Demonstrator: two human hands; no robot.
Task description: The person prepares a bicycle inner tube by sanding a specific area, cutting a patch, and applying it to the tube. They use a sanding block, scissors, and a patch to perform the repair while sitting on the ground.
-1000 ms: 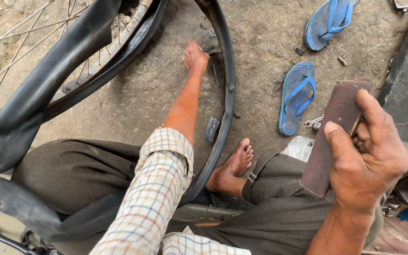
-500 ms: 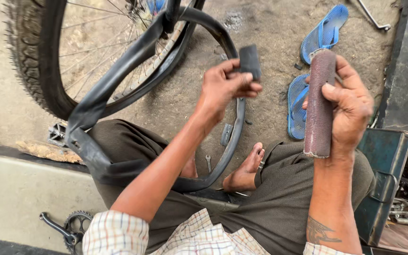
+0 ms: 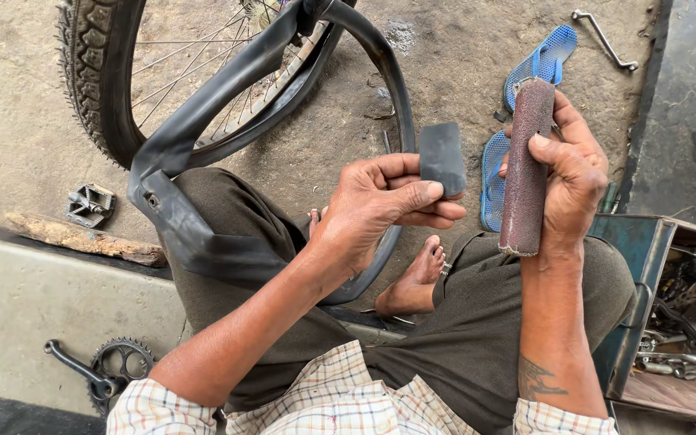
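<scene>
My left hand (image 3: 380, 205) pinches a small dark rubber patch (image 3: 442, 157) between thumb and fingers, held up at chest height. My right hand (image 3: 573, 173) grips a reddish-brown sanding block (image 3: 525, 165) upright, just right of the patch and apart from it. A black inner tube (image 3: 203, 234) loops over my left thigh and curves behind my left hand. It trails up to a bicycle wheel (image 3: 98, 89) with a knobbly tyre at the top left. My bare foot (image 3: 416, 282) rests on the ground below my hands.
Blue sandals (image 3: 537, 60) lie on the dirt behind the block, a bent metal wrench (image 3: 602, 36) beyond them. An open metal toolbox (image 3: 670, 314) with tools stands at the right. A pedal (image 3: 90, 204), a wooden piece (image 3: 82, 239) and a crank with chainring (image 3: 110, 370) lie at the left.
My left hand reached out to the ground near the tube, then came back holding the rubber patch. It now holds the patch closer to the sanding block. The view swung left.
</scene>
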